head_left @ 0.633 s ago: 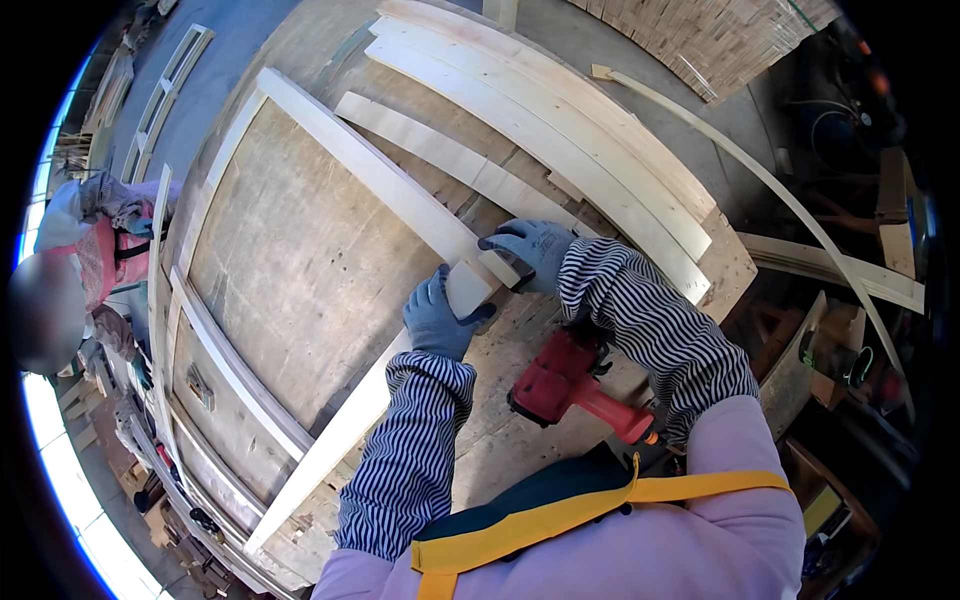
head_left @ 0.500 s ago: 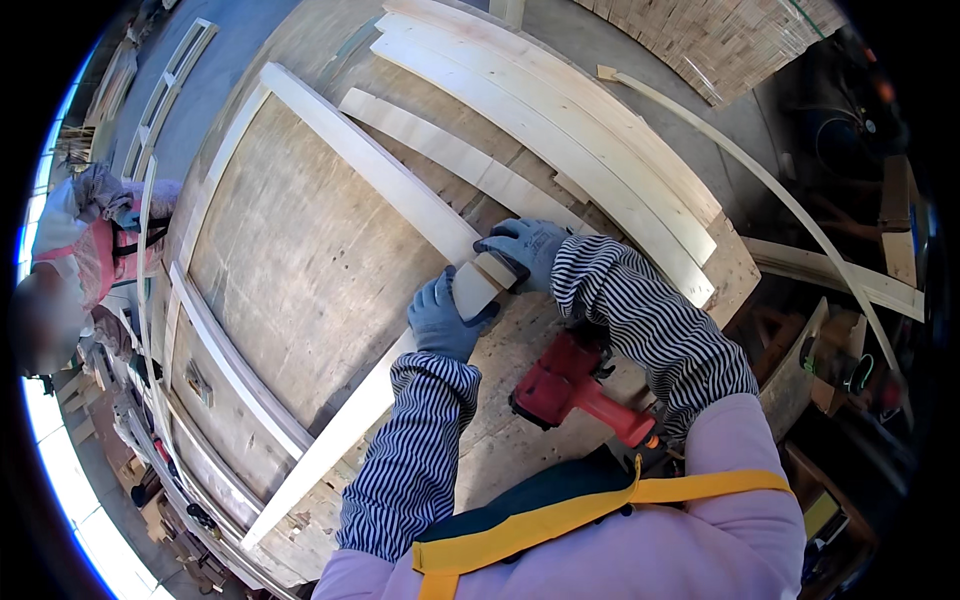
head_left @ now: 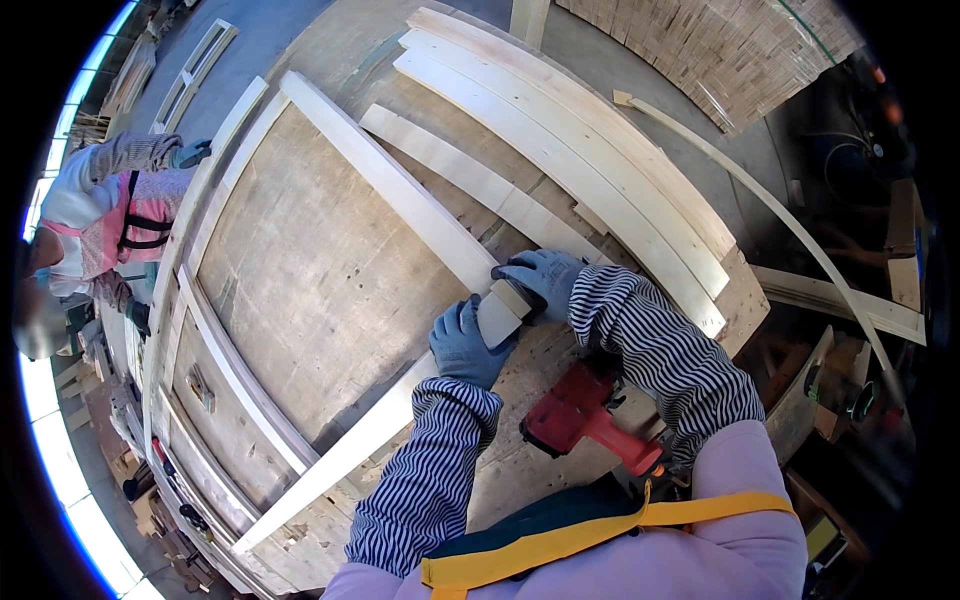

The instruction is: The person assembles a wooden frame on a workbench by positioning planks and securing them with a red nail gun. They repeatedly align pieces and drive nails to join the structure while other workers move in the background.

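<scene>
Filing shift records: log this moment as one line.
left gloved hand: gripping pale wood piece; right gloved hand: holding small wooden block; red nail gun: on workbench

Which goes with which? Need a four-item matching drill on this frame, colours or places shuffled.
Things:
1. power tool
2. left hand
3. left sleeve
4. wood stack

Matches:
A. black-and-white stripes
B. picture's upper right
C. red
D. blue-grey glove, gripping a pale wooden piece

Pairs: 1-C, 2-D, 3-A, 4-B
</scene>
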{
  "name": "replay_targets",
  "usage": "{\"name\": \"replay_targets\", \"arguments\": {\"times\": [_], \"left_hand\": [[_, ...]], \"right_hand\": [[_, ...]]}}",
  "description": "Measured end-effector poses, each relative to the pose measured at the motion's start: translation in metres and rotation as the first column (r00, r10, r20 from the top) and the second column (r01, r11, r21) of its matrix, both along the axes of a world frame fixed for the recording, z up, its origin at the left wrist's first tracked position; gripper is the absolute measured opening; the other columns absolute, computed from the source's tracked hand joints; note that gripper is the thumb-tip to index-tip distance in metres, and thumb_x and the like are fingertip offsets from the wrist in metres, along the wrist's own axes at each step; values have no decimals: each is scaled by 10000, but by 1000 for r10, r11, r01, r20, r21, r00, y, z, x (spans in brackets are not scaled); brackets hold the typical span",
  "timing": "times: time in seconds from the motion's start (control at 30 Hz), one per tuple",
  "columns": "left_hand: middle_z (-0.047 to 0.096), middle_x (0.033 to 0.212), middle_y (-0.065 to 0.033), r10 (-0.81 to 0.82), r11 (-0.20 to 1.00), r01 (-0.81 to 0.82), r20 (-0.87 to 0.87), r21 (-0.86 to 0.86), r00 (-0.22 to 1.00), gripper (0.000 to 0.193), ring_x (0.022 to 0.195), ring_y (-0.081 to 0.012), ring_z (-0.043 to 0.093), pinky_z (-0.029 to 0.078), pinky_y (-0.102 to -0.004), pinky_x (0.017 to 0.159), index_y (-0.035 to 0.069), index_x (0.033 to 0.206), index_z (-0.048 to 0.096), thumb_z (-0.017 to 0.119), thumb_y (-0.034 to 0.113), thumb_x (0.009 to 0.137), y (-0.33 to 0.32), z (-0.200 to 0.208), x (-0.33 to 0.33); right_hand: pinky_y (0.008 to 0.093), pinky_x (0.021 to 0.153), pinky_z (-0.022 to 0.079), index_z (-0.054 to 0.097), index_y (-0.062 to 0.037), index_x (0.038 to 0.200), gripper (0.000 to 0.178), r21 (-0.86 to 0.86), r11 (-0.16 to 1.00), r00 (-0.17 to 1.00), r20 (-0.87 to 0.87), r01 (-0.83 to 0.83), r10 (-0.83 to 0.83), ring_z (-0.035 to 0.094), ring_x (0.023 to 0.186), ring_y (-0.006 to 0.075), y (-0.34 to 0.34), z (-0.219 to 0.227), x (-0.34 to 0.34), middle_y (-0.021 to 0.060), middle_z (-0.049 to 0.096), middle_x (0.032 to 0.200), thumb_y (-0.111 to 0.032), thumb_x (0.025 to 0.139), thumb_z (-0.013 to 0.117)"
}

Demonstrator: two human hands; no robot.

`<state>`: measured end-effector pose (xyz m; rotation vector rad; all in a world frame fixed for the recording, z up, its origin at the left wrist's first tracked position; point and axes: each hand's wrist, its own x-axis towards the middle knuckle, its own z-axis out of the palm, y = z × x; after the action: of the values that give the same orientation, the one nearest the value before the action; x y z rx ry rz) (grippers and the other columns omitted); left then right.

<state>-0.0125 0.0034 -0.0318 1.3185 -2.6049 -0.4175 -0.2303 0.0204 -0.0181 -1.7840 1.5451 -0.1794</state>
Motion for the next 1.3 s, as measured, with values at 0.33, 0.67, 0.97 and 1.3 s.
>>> {"name": "replay_targets", "arguments": {"times": [0.33, 0.67, 0.97, 1.3], "left_hand": [[536, 1154, -139, 31, 999, -33, 59, 41, 998, 790, 1079, -319, 505, 392, -455, 912, 71, 1245, 497, 770, 509, 647, 1, 10, -5], [519, 1189, -139, 33, 989, -45, 87, 141, 996, 802, 1104, -315, 488, 374, -454, 935, 93, 1267, 487, 773, 510, 644, -4, 15, -2], [545, 1130, -140, 30, 995, -31, 13, 91, 999, 847, 1058, -320, 510, 386, -457, 906, 60, 1251, 500, 803, 514, 604, -8, 25, 2], [520, 1174, -153, 22, 984, -39, 102, 172, 995, 871, 1101, -327, 487, 377, -440, 938, 58, 1270, 486, 796, 533, 608, -6, 22, 1]], "right_hand": [[433, 1077, 336, 352, -238, 1413, 801, 28, 993, 990, -84, -116, 118, 389, 1274, 321, -1, 3, -2, 138, 379, 1380, -311, 721, 748], [442, 1035, 370, 404, -181, 1367, 751, -8, 998, 992, -113, -60, 59, 419, 1241, 297, 4, 24, -5, 105, 406, 1340, -237, 711, 766], [343, 941, 482, 440, -56, 1318, 707, 248, 962, 779, 578, 116, -243, 557, 1106, 221, 9, 14, -5, 129, 508, 1267, -174, 712, 784], [416, 1045, 390, 422, -84, 1315, 786, 92, 941, 882, 329, 325, -337, 399, 1286, 314, 0, 18, -9, 166, 398, 1373, -279, 665, 817]]}}
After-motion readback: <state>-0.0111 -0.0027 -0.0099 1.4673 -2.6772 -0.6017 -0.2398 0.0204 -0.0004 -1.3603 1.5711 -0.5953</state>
